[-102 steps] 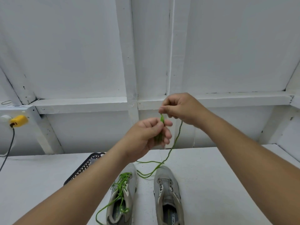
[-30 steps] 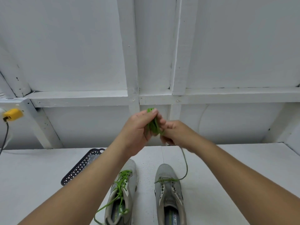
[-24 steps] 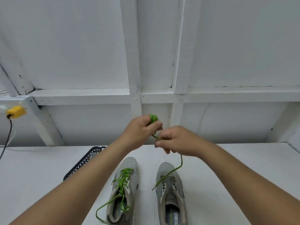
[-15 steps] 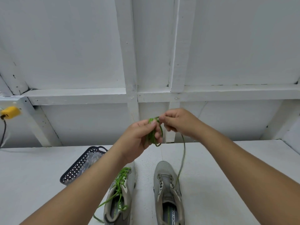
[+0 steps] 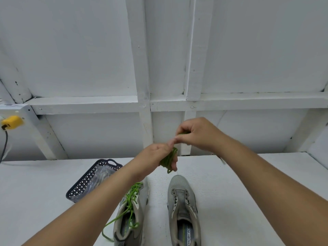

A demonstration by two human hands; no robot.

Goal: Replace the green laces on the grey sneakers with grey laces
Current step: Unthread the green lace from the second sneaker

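Bundling removed green lace (image 5: pixel 168 159) | left hand (image 5: pixel 156 157) grips coil, right hand (image 5: pixel 197 134) pinches tail, above tabletop (image 5: pixel 248 178) centre | right sneaker (image 5: pixel 183 210) unlaced, left sneaker (image 5: pixel 132 210) laced, near front edge | advice: wrap tail tight, tuck end, park in basket (image 5: pixel 92 180).

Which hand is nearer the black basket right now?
Left. The left hand hovers just right of and above the black basket, gripping the bundled green lace. The right hand is farther right and higher, pinching the lace's end.
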